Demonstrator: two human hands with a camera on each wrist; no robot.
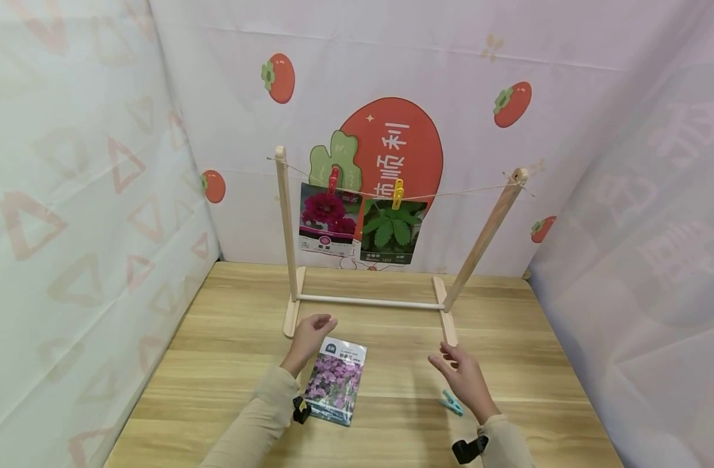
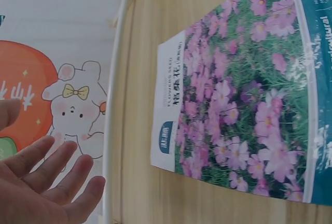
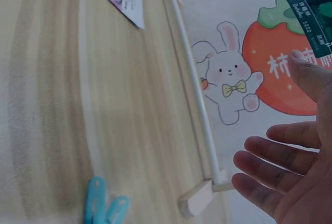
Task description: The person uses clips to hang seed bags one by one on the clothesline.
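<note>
A seed packet with pink flowers lies flat on the table beside my left hand, which hovers with relaxed, empty fingers. In the left wrist view that hand is apart from the packet. My right hand is held above the table, its fingers loose and holding nothing. Near it lies a blue clothespin, also partly seen in the right wrist view. On the string hang a magenta-flower packet under a red clothespin and a green-leaf packet under a yellow clothespin.
A wooden stand has a left post, a right post and a white crossbar low between them. Its feet rest on the wood-grain table. Printed cloth surrounds the back and sides.
</note>
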